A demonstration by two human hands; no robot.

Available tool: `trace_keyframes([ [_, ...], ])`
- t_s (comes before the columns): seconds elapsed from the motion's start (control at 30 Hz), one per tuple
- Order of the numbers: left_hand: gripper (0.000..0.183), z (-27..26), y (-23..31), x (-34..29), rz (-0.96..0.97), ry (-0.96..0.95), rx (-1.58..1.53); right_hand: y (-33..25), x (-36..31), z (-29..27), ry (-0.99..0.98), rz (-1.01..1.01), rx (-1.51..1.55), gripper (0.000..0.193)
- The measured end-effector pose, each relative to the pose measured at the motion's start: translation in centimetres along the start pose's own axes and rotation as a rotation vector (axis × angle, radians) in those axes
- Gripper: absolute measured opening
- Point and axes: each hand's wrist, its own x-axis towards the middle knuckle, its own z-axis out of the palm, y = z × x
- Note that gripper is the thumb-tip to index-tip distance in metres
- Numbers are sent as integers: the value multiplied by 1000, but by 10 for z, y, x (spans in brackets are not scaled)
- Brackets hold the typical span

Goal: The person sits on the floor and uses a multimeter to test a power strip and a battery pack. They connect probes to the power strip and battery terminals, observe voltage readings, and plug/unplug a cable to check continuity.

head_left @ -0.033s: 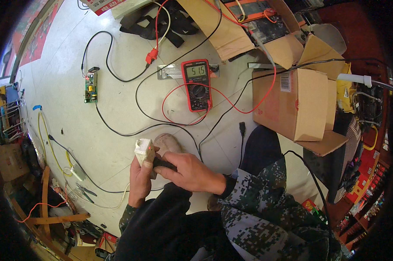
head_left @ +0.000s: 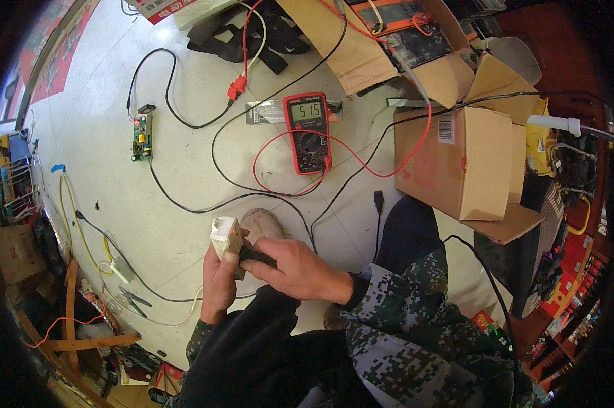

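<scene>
My left hand [head_left: 218,289] is closed around a white power strip [head_left: 224,234], on which a small red light glows. My right hand [head_left: 300,268] grips a black plug [head_left: 258,256] against the side of the strip; the fingers hide where the two meet. Ahead on the floor lies a red and black multimeter [head_left: 296,146], its display lit and its red lead looping to the right. To its left, a bare green circuit board [head_left: 142,139] with a small red light is wired to black cables. One cable reaches a red connector [head_left: 237,87].
An open cardboard box [head_left: 429,153] stands to the right. Behind it, another box holds a battery [head_left: 415,44] with orange trim and leads. Black cables cross the floor, and a loose black cord end [head_left: 379,198] lies near my knee. Pliers [head_left: 133,299] and wooden strips [head_left: 72,306] lie at left.
</scene>
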Motion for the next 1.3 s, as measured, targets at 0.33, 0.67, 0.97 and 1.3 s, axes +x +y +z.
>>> trace_keyframes([
  [0.33, 62, 0, -4, 3, 25, -8, -16, 3, 1, 1, 18, -53, 2, 35],
  [0.67, 57, 0, -3, 2, 13, -2, 2, 3, 1, 1, 9, -30, -14, 36],
  [0.97, 62, -1, -3, 2, -4, 12, 38, 1, 1, -1, -16, -2, -23, 33],
  [1.3, 78, -5, -6, 2, -1, -4, 59, 4, 2, 1, 12, -54, -8, 35],
])
